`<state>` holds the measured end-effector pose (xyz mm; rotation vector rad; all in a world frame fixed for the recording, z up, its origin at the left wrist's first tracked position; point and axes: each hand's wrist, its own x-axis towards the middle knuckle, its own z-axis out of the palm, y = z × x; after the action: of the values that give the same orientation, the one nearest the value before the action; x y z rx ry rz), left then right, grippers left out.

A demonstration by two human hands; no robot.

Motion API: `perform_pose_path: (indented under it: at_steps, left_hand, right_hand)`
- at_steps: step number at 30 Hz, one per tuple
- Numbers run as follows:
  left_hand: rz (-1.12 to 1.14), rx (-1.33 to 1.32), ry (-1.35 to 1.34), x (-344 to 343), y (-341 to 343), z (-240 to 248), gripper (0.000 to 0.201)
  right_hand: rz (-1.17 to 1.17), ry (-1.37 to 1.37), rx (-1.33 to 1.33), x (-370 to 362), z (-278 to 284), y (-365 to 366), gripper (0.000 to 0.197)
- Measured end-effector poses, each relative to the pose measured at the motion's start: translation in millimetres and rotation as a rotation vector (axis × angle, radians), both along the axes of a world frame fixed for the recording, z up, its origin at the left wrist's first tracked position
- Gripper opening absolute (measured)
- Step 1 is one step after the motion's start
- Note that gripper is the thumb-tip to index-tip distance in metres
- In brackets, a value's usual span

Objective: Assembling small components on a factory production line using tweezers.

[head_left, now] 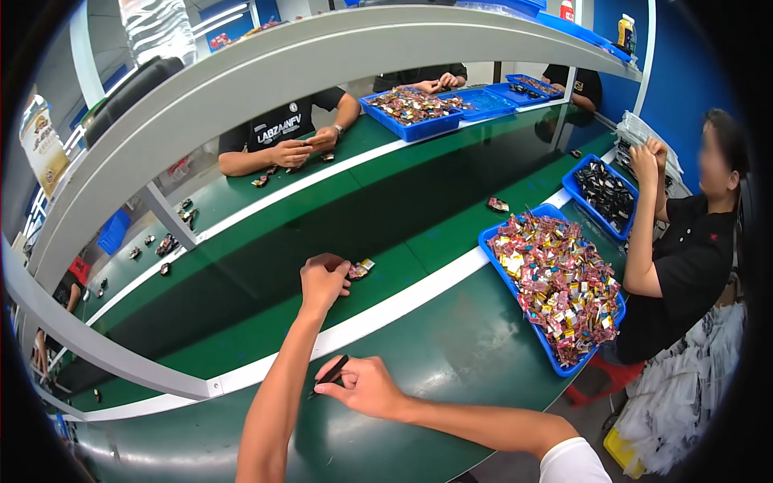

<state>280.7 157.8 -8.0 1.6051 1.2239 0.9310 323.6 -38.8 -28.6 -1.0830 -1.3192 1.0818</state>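
My left hand [323,282] reaches over the dark green conveyor belt [439,229]. Its curled fingers and thumb close on the left end of a small electronic assembly [364,267] with reddish, white and yellow parts. Nearer to me, above the green worktable [451,338], my right hand [369,390] grips a slim black tool that looks like tweezers [332,370]. Its thin tip points down and left, toward the tabletop. To the right, a blue tray [550,354] is heaped with similar small assemblies [560,282].
A white rail [403,299] divides worktable from belt. A grey shelf frame [121,338] arches on the left and overhead. Another blue tray [576,183] holds black parts; a person [684,241] sits beside it. Co-workers [282,129] work across the belt near more trays [415,129].
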Motion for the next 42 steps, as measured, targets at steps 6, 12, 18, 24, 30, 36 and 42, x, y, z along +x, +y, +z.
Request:
perform_pose_path:
  at_steps: [6, 12, 18, 24, 30, 36, 42]
  left_hand:
    - [0.024, 0.120, 0.238, 1, 10, -9, 0.019]
    - [0.030, 0.005, 0.173, -16, 9, -7, 0.017]
    - [0.025, -0.011, 0.091, -64, -37, 24, 0.013]
    - [0.226, -0.079, -0.231, -134, -113, 3, 0.010]
    - [0.354, -0.026, -0.446, -132, -155, -6, 0.013]
    - [0.281, 0.028, -0.472, -134, -158, -18, 0.009]
    - [0.285, 0.000, -0.468, -134, -160, -13, 0.014]
  right_hand:
    - [-0.019, -0.026, 0.075, 0, 0, 2, 0.016]
    - [-0.028, -0.040, 0.113, -4, 0, 2, 0.015]
    - [-0.034, -0.005, 0.097, -6, 2, -1, 0.015]
    - [-0.016, -0.081, 0.050, -5, 9, -2, 0.016]
    - [-0.014, -0.114, 0.039, -4, 9, -1, 0.016]
    - [-0.019, -0.133, 0.086, -7, -1, 1, 0.018]
    - [-0.014, -0.078, 0.039, -7, -2, 1, 0.019]
